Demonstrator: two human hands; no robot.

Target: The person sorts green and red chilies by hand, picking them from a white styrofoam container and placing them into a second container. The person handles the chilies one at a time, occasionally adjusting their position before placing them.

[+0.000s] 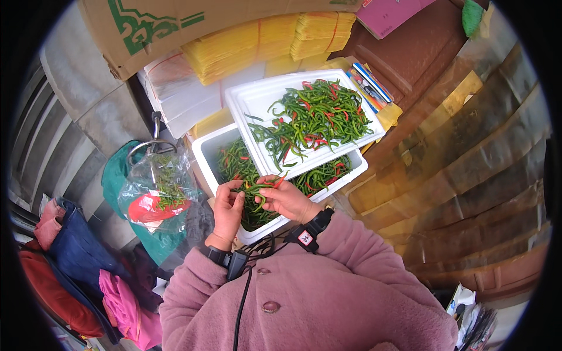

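Note:
Green and red chili peppers (322, 116) lie heaped in a white foam box lid (246, 103). The lid rests across a white foam box (205, 147), which holds more chili peppers (237, 160). Over the box's near part, my right hand (287, 197) holds a small bunch of green and red chili peppers (254, 190) between thumb and fingers. Close on its left, my left hand (229, 208) has thumb and forefinger at the bunch's left end; whether it grips a stem cannot be told. Both wrists wear black straps with devices.
A clear plastic bag (162, 175) with green stems hangs at a curved metal bar (142, 145) on the left. Behind the lid stand bundled yellow paper stacks (237, 46) and a cardboard box (175, 26). Brown wrapped furniture is at right. A black cable runs down my coat.

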